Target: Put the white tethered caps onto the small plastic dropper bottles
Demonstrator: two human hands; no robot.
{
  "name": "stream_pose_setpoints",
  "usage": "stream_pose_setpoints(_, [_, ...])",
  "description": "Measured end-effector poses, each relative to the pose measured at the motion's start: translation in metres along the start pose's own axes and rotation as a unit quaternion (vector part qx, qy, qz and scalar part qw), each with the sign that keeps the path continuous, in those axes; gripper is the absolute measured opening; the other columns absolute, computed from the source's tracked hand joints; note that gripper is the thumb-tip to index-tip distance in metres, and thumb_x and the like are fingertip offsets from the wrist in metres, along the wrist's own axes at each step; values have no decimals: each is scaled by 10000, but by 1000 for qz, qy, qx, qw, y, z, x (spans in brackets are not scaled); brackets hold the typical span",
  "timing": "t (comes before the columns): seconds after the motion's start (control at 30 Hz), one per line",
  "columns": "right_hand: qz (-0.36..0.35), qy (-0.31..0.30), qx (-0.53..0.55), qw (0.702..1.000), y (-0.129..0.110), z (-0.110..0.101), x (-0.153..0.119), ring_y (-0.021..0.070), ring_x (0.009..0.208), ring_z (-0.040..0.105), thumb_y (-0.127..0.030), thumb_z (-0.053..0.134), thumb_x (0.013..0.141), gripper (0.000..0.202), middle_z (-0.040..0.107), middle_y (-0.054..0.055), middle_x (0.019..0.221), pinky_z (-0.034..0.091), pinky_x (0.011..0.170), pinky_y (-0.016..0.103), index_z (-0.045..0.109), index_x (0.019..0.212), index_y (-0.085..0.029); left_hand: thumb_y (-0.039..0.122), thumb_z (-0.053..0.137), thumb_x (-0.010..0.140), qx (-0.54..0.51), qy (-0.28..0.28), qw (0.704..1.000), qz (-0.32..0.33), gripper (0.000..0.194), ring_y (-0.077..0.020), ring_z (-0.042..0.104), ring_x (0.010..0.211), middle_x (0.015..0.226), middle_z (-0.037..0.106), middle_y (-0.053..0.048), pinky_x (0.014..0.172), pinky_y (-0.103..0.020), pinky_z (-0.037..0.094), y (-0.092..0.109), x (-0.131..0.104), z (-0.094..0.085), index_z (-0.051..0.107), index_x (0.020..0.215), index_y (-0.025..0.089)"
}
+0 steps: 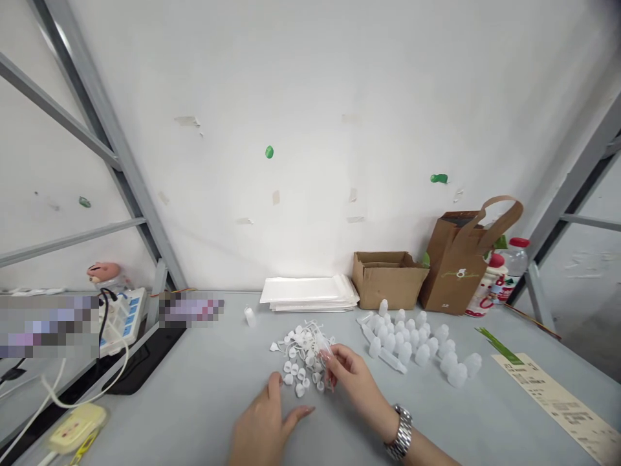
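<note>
A pile of small white caps (294,370), several with thin curved straps or stems, lies in the middle of the grey table. My right hand (347,372), a metal watch on its wrist, pinches a small translucent plastic bottle (324,344) over the right side of the pile; its lower end is hidden by the fingers. Just left of and in front of the caps is my left hand (266,417), thumb and fingers apart, holding nothing. To the right, many small translucent bottles (403,351) stand close together, a few lying on their sides.
One small white bottle (250,316) stands alone at left. Along the wall are stacked white envelopes (310,292), a cardboard box (391,285) and a brown paper bag (451,272). A printed paper strip (557,408) lies right; a power strip (127,317) and black phone-like slab (145,359) lie left.
</note>
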State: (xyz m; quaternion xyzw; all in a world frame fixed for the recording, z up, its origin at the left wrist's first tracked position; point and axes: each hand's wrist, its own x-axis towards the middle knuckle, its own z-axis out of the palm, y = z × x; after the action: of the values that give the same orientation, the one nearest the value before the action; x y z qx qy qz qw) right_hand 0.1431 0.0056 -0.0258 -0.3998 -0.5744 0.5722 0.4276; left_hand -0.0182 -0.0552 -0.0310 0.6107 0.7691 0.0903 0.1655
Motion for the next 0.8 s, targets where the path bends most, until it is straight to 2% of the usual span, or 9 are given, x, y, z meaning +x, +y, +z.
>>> stream_pose_setpoints(0.33, [-48, -15, -105, 993, 0, 6, -11, 135, 558, 490, -491, 505, 804, 313, 519, -26, 582, 395, 575, 249, 593, 781, -192, 319, 359, 856, 39, -3, 997, 60, 225, -255, 637, 865, 970, 657, -97, 649, -311, 443, 19, 14, 4, 507, 976, 200])
stream_pose_setpoints(0.5, [-40, -21, -101, 994, 3, 7, -9, 138, 545, 494, -484, 504, 808, 308, 523, -24, 564, 393, 569, 251, 598, 794, -192, 269, 316, 869, 58, -2, 996, 72, 259, -238, 627, 905, 986, 649, -96, 689, -302, 453, 20, 15, -1, 538, 985, 202])
stream_pose_setpoints(0.7, [-45, -1, -93, 995, 0, 4, -4, 137, 523, 490, -501, 514, 791, 324, 522, -22, 565, 394, 542, 252, 585, 770, -185, 359, 352, 858, 83, 12, 994, 64, 338, -280, 638, 879, 927, 675, -134, 688, -344, 471, 17, 20, 1, 563, 1021, 151])
stream_pose_setpoints(0.8, [-47, 4, -93, 995, -4, 3, -3, 136, 523, 483, -504, 509, 791, 331, 506, -26, 557, 394, 534, 252, 575, 756, -181, 351, 351, 863, 109, 21, 992, 59, 357, -291, 647, 857, 909, 680, -158, 677, -360, 481, 22, 23, 2, 564, 1037, 125])
